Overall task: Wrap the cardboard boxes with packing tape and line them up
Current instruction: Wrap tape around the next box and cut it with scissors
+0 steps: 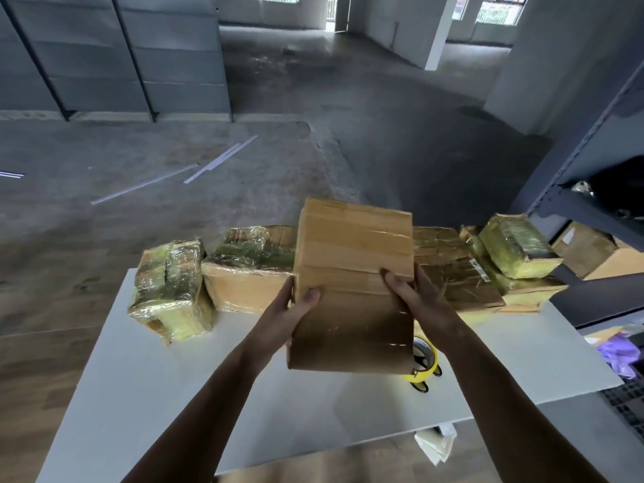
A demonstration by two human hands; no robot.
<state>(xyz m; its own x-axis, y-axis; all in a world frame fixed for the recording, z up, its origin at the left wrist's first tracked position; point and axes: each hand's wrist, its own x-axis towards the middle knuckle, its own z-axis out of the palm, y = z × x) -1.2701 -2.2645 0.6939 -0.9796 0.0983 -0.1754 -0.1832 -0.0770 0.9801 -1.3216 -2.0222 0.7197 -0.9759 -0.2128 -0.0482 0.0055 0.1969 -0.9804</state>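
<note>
I hold a brown cardboard box [352, 273], wrapped in clear tape, above the middle of the white table [174, 395]. My left hand [285, 315] grips its left side with the thumb on top. My right hand [414, 298] grips its right side the same way. Behind it, several tape-wrapped boxes stand in a row along the table's far edge: one at the left [170, 291], one beside it [251, 266], one to the right [453, 270], and a small one [515, 249] stacked on another at the far right. A yellow tape roll [425, 360] lies under the held box.
A dark metal shelf rack [592, 203] stands at the right with a cardboard box [589, 252] on its lower level. Purple material [620, 353] lies by the table's right edge. White paper [435, 444] lies on the floor below. Metal strips [219, 162] lie on the concrete floor.
</note>
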